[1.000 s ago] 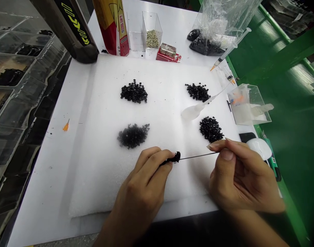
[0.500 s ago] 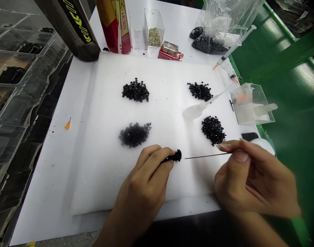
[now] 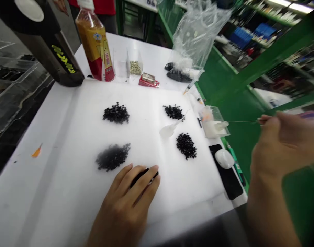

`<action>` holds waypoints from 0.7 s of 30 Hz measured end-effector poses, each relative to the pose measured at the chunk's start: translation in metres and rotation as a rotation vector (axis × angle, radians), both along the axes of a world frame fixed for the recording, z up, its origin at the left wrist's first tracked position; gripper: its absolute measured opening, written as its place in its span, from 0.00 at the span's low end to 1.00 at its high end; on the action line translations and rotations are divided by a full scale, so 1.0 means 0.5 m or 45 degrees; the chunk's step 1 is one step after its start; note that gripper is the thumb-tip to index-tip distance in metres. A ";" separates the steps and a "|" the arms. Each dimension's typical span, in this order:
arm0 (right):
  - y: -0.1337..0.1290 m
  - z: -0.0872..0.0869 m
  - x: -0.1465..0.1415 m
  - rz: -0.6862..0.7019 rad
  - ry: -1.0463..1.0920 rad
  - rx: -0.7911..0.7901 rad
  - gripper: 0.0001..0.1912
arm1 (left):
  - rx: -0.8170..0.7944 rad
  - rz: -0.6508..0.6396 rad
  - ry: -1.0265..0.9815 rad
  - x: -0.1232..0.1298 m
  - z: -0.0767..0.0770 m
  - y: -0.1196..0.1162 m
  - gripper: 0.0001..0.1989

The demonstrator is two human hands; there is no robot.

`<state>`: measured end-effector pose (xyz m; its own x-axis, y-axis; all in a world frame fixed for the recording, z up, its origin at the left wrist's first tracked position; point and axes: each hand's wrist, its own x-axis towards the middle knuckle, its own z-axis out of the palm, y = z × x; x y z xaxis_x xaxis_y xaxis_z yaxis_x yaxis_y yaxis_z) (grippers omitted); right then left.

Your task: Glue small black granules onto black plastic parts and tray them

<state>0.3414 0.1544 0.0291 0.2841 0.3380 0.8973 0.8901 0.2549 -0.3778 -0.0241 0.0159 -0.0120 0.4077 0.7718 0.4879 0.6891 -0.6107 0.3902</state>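
Note:
My left hand (image 3: 128, 202) lies over a small black part (image 3: 139, 177) on the white foam pad (image 3: 146, 144), its fingers bent around the part and hiding most of it. Out past the table's right side, my right hand (image 3: 278, 147) is raised and blurred. It grips a thin needle-like tool (image 3: 243, 121) whose tip points left; something purple shows behind the fingers. Small black pieces lie in several piles, such as one pile (image 3: 113, 156) beyond my left hand and another (image 3: 186, 145) to its right. A translucent white bulb with a thin tail (image 3: 168, 130) lies between the right-hand piles.
Along the back stand a dark tumbler (image 3: 61, 61), a drink bottle (image 3: 96, 48), a clear box of small pale pieces (image 3: 135, 68) and a plastic bag (image 3: 193, 37). A syringe (image 3: 190, 86), a clear container (image 3: 215, 127) and a black phone-like slab (image 3: 227, 178) line the right side. A person's red clothing shows behind.
My right hand has swung away from the black part, up and right past the table edge, with the tool. The left fingers now cover more of the part. The view has tilted up.

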 end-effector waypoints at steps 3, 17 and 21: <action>0.022 -0.003 0.020 -0.076 -0.092 -0.013 0.11 | 0.101 -0.022 0.046 -0.006 -0.009 0.009 0.19; -0.087 -0.003 -0.094 -0.066 -0.097 -0.633 0.18 | 0.064 0.191 -0.060 0.008 -0.008 -0.008 0.20; -0.206 -0.028 -0.230 0.612 0.019 -1.110 0.09 | -0.048 0.210 -0.217 0.009 -0.007 -0.008 0.18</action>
<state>0.2266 0.0514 0.0151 -0.0466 0.9595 0.2778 0.7585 0.2150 -0.6151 -0.0193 0.0118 -0.0153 0.1891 0.8403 0.5081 0.7006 -0.4780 0.5298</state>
